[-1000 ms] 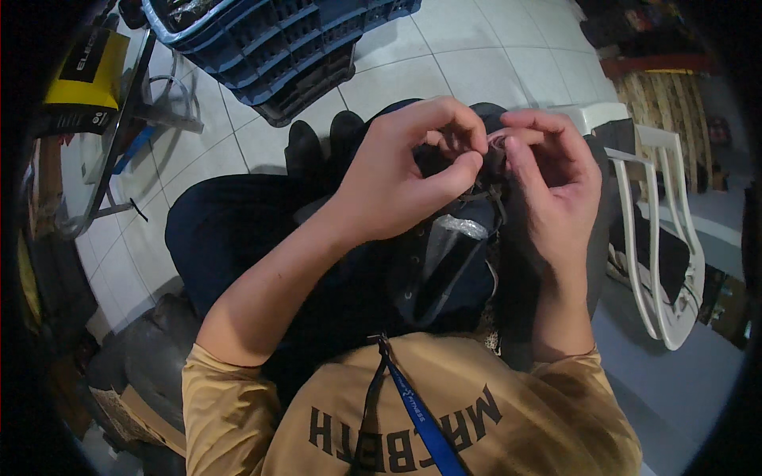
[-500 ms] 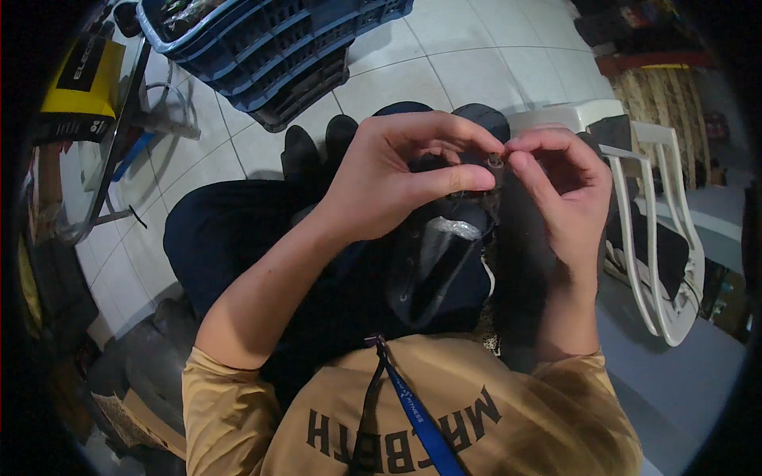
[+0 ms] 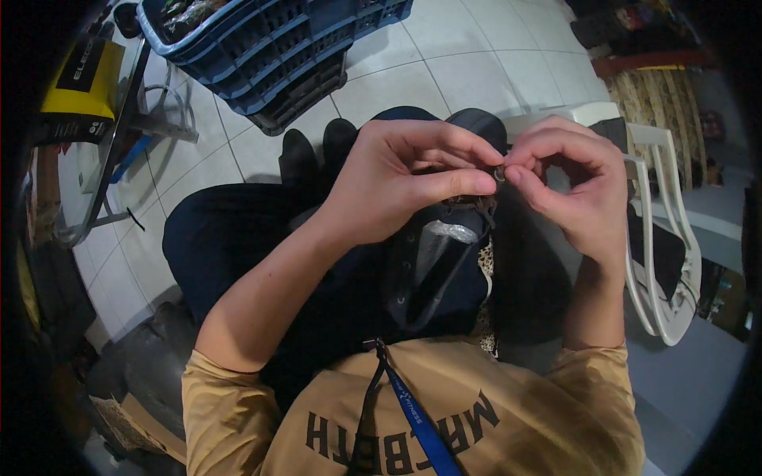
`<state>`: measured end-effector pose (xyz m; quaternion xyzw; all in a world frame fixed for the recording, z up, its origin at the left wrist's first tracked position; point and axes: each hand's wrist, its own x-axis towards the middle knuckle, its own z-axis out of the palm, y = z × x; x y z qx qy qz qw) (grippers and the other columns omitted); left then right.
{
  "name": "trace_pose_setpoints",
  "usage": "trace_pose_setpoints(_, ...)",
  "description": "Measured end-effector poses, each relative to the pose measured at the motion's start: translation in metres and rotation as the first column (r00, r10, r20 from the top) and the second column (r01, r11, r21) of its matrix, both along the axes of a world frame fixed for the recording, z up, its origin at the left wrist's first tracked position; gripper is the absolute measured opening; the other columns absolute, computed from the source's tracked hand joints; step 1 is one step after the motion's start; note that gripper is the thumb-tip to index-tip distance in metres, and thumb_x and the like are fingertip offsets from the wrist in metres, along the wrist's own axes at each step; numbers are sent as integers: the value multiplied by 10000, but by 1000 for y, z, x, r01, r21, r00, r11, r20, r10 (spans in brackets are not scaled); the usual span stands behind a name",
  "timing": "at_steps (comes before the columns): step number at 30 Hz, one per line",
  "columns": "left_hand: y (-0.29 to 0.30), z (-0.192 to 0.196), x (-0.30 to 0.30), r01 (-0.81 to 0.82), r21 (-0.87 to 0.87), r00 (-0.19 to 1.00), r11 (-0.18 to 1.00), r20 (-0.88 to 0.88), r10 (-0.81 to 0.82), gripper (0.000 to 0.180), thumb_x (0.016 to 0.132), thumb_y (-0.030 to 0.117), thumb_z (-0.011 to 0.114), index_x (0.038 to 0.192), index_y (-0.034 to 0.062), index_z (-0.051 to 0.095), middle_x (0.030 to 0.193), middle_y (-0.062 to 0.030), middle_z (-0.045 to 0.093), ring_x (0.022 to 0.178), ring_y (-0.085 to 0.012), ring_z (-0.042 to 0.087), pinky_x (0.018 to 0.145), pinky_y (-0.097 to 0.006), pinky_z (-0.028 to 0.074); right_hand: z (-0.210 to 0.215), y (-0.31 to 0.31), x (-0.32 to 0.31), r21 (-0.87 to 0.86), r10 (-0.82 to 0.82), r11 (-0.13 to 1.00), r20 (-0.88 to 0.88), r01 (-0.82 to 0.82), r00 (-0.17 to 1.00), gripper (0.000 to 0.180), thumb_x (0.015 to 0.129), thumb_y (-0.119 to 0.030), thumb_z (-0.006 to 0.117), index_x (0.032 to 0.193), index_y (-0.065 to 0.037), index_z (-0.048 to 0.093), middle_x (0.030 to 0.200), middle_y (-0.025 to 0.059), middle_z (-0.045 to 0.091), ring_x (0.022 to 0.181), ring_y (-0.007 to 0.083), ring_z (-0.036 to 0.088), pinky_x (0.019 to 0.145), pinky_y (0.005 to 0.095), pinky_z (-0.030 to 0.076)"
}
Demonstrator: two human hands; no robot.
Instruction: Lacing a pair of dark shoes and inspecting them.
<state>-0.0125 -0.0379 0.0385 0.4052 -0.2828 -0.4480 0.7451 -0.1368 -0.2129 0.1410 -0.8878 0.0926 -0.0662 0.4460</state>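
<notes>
Above my lap, my left hand (image 3: 405, 170) pinches a small dark round-ended piece (image 3: 499, 173) between thumb and fingertips. What kind of part it is, I cannot make out. Thumb and fingers of my right hand (image 3: 575, 174) are closed at the piece's right side, and anything between them is too small to name. Under my left thumb hang dark brownish strands or scraps (image 3: 476, 205), partly hidden by the hand. A clear plastic bag (image 3: 444, 254) with a shiny rim lies on my lap just below.
Stacked blue crates (image 3: 278, 55) stand on the tiled floor (image 3: 468, 79) ahead. To the right is a white plastic chair (image 3: 675, 278). A yellow and black package (image 3: 83, 87) sits at the left beside a metal frame (image 3: 119, 143). A blue lanyard (image 3: 421, 420) hangs down my shirt.
My right hand has shifted slightly right, its elbow farther outward. The small piece has turned so that its round end shows. My left hand stays nearly in place.
</notes>
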Motion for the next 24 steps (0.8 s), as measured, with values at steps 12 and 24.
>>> trace_pose_setpoints(12, 2, -1, 3, 84, -6, 995, 996, 46, -83, 183, 879, -73, 787, 1046, -37, 723, 1005, -89, 757, 924, -135, 744, 839, -250, 589, 3, -3, 16, -318, 368, 886, 42, -337, 929, 205, 693, 8, 743, 838, -50, 612, 813, 59, 615, 775, 246, 586, 658, 329, 456)
trace_pose_setpoints(24, -1, -11, 6, 165, -121, 985, 979, 68, -158, 165, 956, 46, 764, 1088, 15, 670, 1008, -7, 697, 956, -81, 658, 881, -273, 526, -2, 4, 21, -376, 345, 877, 56, -300, 937, 202, 693, 2, 714, 838, -39, 579, 796, 88, 547, 727, 275, 558, 633, 369, 455)
